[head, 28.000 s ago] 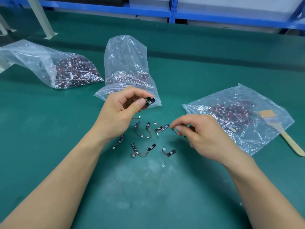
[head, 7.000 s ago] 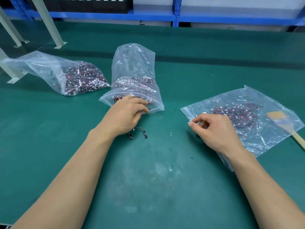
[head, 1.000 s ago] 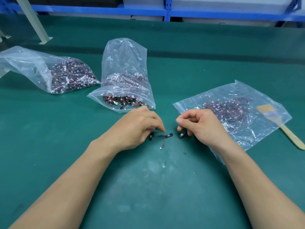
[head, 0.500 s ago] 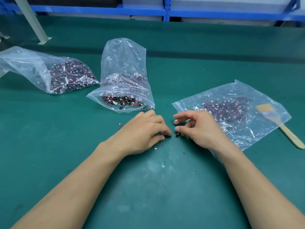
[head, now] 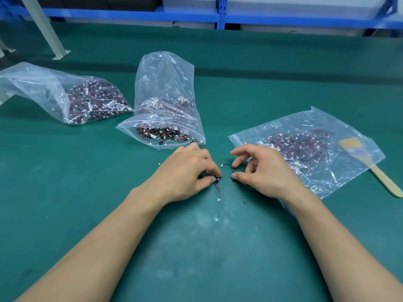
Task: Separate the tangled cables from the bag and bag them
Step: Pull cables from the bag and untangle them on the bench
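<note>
My left hand (head: 185, 173) pinches a small black-and-red cable (head: 217, 188) between thumb and forefinger on the green mat; its white plug trails toward me. Just to its right, my right hand (head: 263, 171) pinches a second small cable (head: 227, 166) that arcs up between its fingers. Behind my left hand stands the open clear bag (head: 165, 118) with a tangle of cables at its mouth. A flat clear bag (head: 305, 147) holding several cables lies under and beside my right wrist.
A third clear bag of cables (head: 65, 99) lies at the far left. A wooden brush (head: 370, 166) rests partly on the flat bag's right edge. Blue shelving (head: 220, 16) and a grey post (head: 43, 29) stand behind the green mat (head: 196, 247).
My hands have drawn slightly apart, each now holding its own cable; the left one's cable tail shows below the thumb and the right one's cable is lifted between the fingers.
</note>
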A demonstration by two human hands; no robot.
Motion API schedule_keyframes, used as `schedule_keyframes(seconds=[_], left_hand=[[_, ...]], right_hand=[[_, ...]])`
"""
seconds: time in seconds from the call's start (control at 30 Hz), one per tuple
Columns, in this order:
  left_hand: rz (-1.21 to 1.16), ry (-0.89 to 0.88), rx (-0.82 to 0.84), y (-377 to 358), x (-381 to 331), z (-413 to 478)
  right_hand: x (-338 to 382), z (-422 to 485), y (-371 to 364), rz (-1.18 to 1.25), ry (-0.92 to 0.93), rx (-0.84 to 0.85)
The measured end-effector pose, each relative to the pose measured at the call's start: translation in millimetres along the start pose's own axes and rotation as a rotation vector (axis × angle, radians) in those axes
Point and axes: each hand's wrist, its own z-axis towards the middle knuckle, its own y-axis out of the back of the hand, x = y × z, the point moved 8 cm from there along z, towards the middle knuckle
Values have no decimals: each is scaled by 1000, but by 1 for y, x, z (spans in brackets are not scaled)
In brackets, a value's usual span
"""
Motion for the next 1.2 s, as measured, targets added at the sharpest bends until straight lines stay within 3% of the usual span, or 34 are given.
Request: schedule_keyframes(seconds=[0.2,0.4,0.7,1.0,1.2], left_hand=[[-32,-38,-5,1,-2,0],[-49,38,-184,38,33,-12],[-97,200,-59,41,69,-25],[-166,193,46,29,63,-23],[-214,255,-108,48,75,-30]], right_hand=[[-1,0,-1,18,-8,31],[-1,0,2,77,-2,6],[-6,1,9,99,-51,-65],[-8,1,13,83,-60,-103],[-8,1,14,111,-67,-109]])
